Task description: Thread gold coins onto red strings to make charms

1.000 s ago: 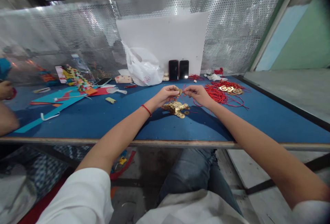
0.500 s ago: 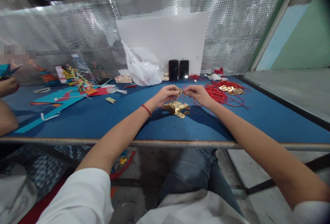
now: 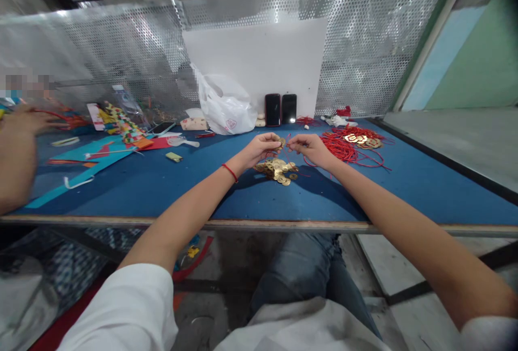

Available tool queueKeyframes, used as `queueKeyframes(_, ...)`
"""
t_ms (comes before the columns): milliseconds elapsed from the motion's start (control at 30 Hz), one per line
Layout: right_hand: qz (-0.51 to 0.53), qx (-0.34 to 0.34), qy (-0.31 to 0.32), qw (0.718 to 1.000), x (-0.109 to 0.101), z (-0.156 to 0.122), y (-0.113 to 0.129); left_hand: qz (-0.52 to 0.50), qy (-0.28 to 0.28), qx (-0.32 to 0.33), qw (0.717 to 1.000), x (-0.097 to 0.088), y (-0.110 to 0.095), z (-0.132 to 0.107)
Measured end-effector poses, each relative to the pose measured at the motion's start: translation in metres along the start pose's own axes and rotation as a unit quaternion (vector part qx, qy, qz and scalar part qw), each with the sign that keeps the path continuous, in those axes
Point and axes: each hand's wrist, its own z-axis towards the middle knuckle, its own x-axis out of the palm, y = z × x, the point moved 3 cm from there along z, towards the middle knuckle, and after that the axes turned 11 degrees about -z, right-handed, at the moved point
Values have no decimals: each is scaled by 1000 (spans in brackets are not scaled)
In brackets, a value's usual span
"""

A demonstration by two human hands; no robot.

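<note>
My left hand [image 3: 265,146] is closed in a pinch on a gold-coloured coin [image 3: 282,142] above the table. Close beside it, the fingertips of my right hand [image 3: 306,146] pinch a thin red cord [image 3: 289,148]; its exact path at the coin is too small to make out. A loose pile of gold coins [image 3: 277,169] lies on the blue table just below both hands. To the right of my right hand spreads a tangled heap of red cords [image 3: 340,146], with more gold coins [image 3: 362,139] resting on it.
A white plastic bag [image 3: 226,105] and two phones [image 3: 280,109] stand at the back against a white board [image 3: 259,54]. Coloured paper strips [image 3: 101,154] and a clear scoop-like piece [image 3: 184,142] lie to the left. A co-worker's arm [image 3: 18,151] reaches in at the far left.
My hands stay almost in place, with only a slight shift of the right fingers. The co-worker's arm at the far left has moved farther over the table, now near red material.
</note>
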Motion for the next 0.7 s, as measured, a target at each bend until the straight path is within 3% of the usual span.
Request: queueKeyframes(700, -20, -6, 10, 1000, 1, -1, 5, 11, 12, -28, 999, 6, 1, -2)
